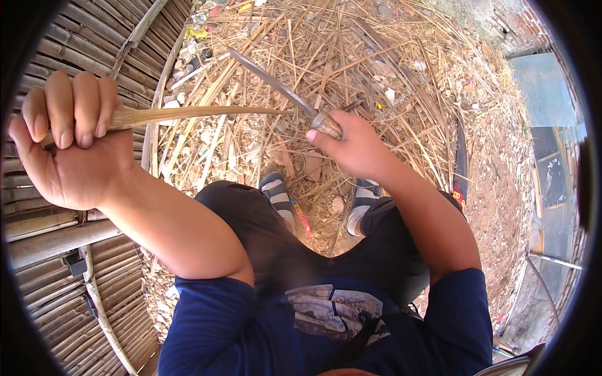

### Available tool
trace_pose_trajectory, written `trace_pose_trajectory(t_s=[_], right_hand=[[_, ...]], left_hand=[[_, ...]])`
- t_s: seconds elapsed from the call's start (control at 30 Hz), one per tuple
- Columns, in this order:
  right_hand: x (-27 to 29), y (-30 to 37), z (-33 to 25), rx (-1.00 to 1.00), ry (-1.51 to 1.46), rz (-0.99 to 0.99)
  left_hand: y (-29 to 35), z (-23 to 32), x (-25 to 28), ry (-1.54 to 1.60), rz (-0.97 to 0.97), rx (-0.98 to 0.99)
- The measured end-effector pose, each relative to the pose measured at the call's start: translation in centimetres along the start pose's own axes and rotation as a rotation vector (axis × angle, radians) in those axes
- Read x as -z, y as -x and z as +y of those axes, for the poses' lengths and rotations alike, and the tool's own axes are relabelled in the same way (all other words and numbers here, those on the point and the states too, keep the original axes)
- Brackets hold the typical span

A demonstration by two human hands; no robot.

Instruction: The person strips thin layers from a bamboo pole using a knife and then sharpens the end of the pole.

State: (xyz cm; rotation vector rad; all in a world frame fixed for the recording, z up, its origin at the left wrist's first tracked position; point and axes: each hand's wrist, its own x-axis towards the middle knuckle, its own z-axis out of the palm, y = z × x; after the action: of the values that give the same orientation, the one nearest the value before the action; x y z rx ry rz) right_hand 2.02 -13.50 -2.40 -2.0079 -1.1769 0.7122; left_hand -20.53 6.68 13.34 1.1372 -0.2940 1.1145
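Observation:
My left hand is raised at the far left, its fingers wrapped round the thick end of a bamboo strip. From there the strip runs to the right, bending slightly and thinning toward its tip. A knife with a long narrow blade and a wooden handle is gripped in my right hand, near the middle. Its blade slants up and to the left, away from me. The strip's thin tip appears close to the knife's handle; whether they touch I cannot tell.
Split bamboo pieces and shavings litter the ground in front of me. A slatted bamboo wall stands close on my left. My sandalled feet flank a red-and-yellow strip-like object. Right of my knee lies a dark long tool with a red handle.

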Motion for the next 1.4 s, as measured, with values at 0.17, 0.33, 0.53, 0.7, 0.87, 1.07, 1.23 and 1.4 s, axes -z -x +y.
trace_pose_trajectory(t_s=[0.17,0.33,0.53,0.7,0.87,1.07,1.23,1.4], right_hand=[[-3.2,1.3,-6.7,0.104,-0.205,0.024],[-7.5,0.9,-4.5,0.013,-0.056,-0.039],[-5.8,0.9,-5.5,0.002,0.030,-0.038],[-5.0,1.6,-5.0,0.121,-0.031,0.096],[-7.3,-0.1,1.0,-0.056,0.157,0.070],[-4.4,-0.4,1.3,-0.091,0.048,0.078],[-3.3,1.1,-2.6,0.058,-0.196,0.029],[-5.1,2.0,-2.1,-0.028,-0.101,-0.073]], left_hand=[[0.2,-0.1,3.2,0.049,-0.098,-0.039],[0.8,-1.4,5.0,-0.010,-0.021,-0.027],[0.8,-1.7,2.7,-0.220,0.234,-0.099],[0.6,-2.7,0.8,-0.231,0.228,-0.109],[-0.2,-3.7,-0.9,-0.374,0.397,-0.160],[0.6,-1.0,-2.8,-0.304,0.291,-0.095],[0.8,-1.2,-3.5,-0.436,0.402,-0.107],[-0.2,-4.9,-3.7,-0.460,0.507,-0.092]])
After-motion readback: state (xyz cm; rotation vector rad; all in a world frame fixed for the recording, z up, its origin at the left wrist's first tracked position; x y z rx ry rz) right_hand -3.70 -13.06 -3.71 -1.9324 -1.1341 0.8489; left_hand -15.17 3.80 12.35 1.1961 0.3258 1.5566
